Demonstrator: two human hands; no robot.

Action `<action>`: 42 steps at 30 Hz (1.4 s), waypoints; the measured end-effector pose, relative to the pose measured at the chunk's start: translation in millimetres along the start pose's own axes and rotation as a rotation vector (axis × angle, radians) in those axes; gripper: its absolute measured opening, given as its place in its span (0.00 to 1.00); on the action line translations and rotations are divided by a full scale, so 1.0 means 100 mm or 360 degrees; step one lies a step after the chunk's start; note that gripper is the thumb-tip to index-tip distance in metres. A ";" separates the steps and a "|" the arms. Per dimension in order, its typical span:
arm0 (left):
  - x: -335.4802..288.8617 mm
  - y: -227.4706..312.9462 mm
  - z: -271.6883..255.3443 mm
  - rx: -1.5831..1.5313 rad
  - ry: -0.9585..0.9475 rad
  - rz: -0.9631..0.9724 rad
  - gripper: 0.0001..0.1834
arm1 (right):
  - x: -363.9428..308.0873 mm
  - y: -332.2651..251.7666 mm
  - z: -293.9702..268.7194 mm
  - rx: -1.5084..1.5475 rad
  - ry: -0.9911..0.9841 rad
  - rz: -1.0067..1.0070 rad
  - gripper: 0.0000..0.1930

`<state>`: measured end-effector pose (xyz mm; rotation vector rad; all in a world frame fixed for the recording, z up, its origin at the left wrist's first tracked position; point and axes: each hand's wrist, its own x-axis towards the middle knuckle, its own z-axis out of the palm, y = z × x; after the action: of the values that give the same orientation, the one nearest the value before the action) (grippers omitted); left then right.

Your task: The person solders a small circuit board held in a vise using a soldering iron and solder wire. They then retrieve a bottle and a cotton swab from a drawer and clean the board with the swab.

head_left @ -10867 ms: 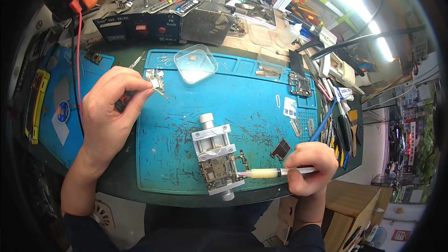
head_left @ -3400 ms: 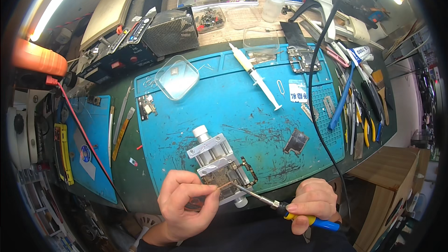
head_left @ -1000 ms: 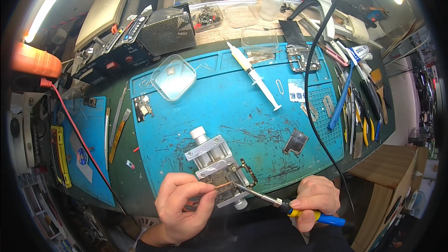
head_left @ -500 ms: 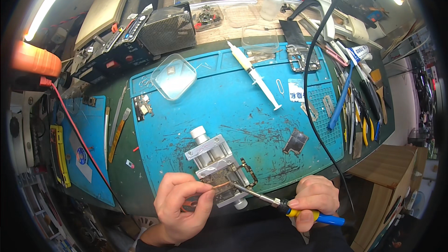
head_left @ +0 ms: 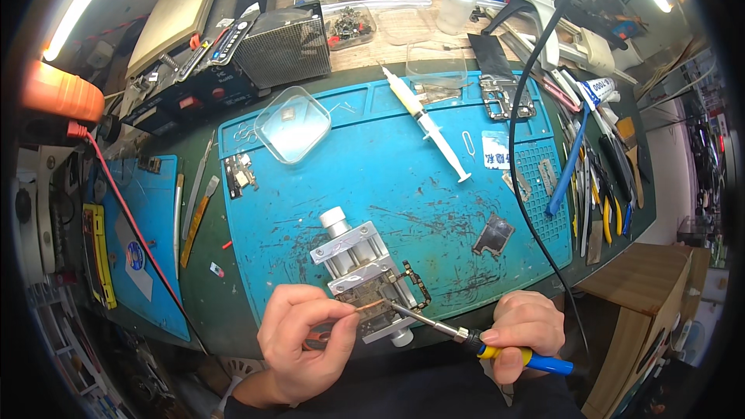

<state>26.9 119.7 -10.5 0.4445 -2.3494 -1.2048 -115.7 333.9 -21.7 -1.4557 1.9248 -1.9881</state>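
Near the table's (head_left: 208, 302) near edge, the right hand's (head_left: 529, 327) grip wraps the soldering iron (head_left: 471, 341), its handle smooth yellow and blue; the left hand's (head_left: 304, 341) grip is narrow, pinching a thin coppery strip (head_left: 371, 306). Strip and iron tip come together over the dark, component-studded circuit board (head_left: 362, 294), held in the silvery metal clamp (head_left: 362, 273) at the scuffed blue mat's (head_left: 310, 186) near edge. Toward its far edge lie a plastic syringe (head_left: 425, 122) and a clear, round-cornered box (head_left: 292, 140)

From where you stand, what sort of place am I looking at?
Most likely an electronics repair workshop: a circuit board sits in a metal holder, the right hand grips a soldering iron, and tools crowd the right side.
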 end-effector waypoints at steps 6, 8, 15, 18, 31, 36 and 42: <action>-0.01 -0.02 -0.01 -0.0007 -0.0009 0.0021 0.09 | 0.00 0.00 0.00 0.0010 0.0012 0.0008 0.08; -0.01 -0.02 0.00 -0.0005 -0.0010 0.0017 0.10 | 0.00 0.00 0.01 0.0009 0.0016 0.0006 0.08; 0.02 0.00 0.00 -0.0019 -0.0008 0.0034 0.11 | -0.01 -0.01 0.00 -0.0008 0.0019 0.0000 0.08; 0.02 0.01 0.00 -0.0010 -0.0002 0.0023 0.11 | -0.01 0.00 0.01 -0.0006 0.0023 0.0002 0.08; 0.02 0.00 0.02 0.0007 0.0050 0.0002 0.11 | 0.00 0.00 0.03 -0.0037 0.0011 0.0018 0.09; 0.03 -0.01 0.02 0.0007 0.0050 0.0010 0.11 | 0.00 0.00 0.04 -0.0061 0.0025 0.0016 0.09; 0.02 0.00 0.02 0.0012 0.0056 -0.0024 0.11 | 0.01 0.00 0.04 -0.0061 0.0016 0.0037 0.09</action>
<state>23.9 120.0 -10.7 0.4827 -2.3255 -1.1855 -113.8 330.2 -22.4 -1.4276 1.9856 -1.9628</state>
